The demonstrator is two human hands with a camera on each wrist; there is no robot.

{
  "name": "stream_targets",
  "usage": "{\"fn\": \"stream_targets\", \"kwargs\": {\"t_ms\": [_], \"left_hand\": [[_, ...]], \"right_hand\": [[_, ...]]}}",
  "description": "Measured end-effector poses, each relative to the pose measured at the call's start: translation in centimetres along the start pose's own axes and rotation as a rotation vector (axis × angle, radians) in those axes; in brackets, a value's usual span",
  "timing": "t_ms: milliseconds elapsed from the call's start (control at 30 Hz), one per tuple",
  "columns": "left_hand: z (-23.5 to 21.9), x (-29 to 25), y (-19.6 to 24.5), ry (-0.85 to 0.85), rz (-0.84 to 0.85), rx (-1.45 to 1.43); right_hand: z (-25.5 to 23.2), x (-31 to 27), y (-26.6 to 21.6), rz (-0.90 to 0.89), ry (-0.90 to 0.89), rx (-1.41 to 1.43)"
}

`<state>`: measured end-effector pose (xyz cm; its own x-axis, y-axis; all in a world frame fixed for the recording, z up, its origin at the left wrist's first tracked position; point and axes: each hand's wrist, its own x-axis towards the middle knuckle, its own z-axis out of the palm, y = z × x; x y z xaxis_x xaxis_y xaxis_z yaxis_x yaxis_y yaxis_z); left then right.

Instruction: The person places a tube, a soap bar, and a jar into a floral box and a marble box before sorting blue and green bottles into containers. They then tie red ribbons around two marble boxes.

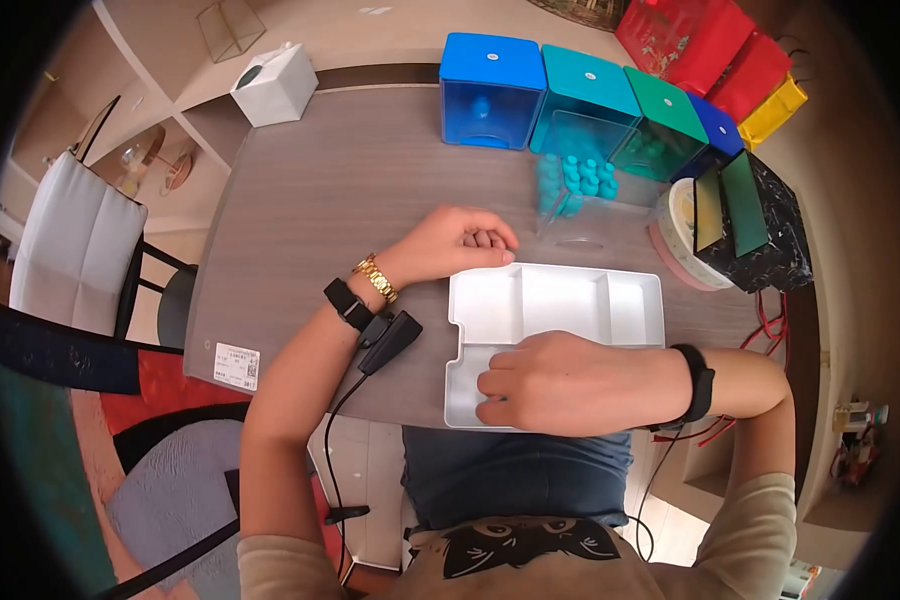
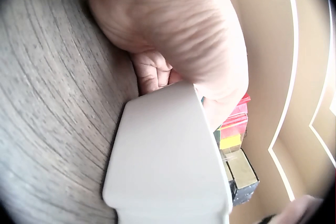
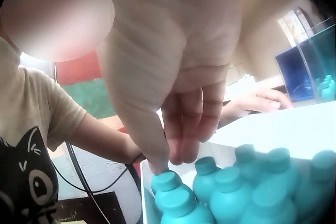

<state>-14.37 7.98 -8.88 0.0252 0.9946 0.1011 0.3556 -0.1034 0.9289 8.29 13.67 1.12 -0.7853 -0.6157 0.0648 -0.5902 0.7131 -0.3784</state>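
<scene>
A white divided tray (image 1: pixel 560 300) lies at the table's front edge. My left hand (image 1: pixel 450 243) is at its far left corner, thumb over the rim and fingers bent along the outer wall (image 2: pixel 163 150). Over the tray's near compartment hangs my right hand (image 1: pixel 565 385), its fingers (image 3: pixel 186 124) pointing down, slightly bent. Several teal bottles (image 3: pixel 228 190) stand upright beneath it, hidden from the head view. The right thumb tip reaches the cap of the leftmost bottle (image 3: pixel 168 181); no bottle shows lifted between the fingers.
Behind the tray, a clear box (image 1: pixel 580 232) holds more teal bottles. Blue (image 1: pixel 490 90), teal (image 1: pixel 587 100) and green (image 1: pixel 662 125) lidded boxes line the back. A round pale container (image 1: pixel 682 235) and a black marbled box (image 1: pixel 770 220) stand right; a tissue box (image 1: pixel 273 85) back left.
</scene>
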Motion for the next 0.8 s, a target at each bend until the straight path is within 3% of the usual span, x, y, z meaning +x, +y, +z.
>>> {"fn": "stream_targets", "kwargs": {"t_ms": [133,233,333,467,600,667,700,800], "left_hand": [[-0.1,0.1,0.2,-0.018,-0.008,0.016],[-0.1,0.1,0.1,-0.015,0.008,0.006],[0.2,0.1,-0.1,0.028,0.011,-0.056],[0.1,0.1,0.1,0.014,0.019,-0.017],[-0.2,0.1,-0.1,-0.019,0.020,0.003],[-0.1,0.1,-0.1,-0.018,0.008,-0.012],[-0.1,0.1,0.0,-0.016,-0.007,-0.023],[-0.1,0.1,-0.1,-0.009,-0.010,-0.009]], "right_hand": [[0.5,0.1,0.4,0.115,-0.022,0.036],[-0.1,-0.2,1.6,0.184,0.045,0.196],[-1.6,-0.4,2.2,0.376,0.048,0.537],[-3.1,-1.4,2.8,0.471,0.092,0.632],[-7.1,-3.0,2.4,0.563,0.345,0.427],[-9.5,-4.0,2.9,0.544,0.548,0.147],[-11.2,-4.1,2.6,0.664,0.536,0.053],[-12.3,-6.1,5.7,0.757,0.569,-0.272]]}}
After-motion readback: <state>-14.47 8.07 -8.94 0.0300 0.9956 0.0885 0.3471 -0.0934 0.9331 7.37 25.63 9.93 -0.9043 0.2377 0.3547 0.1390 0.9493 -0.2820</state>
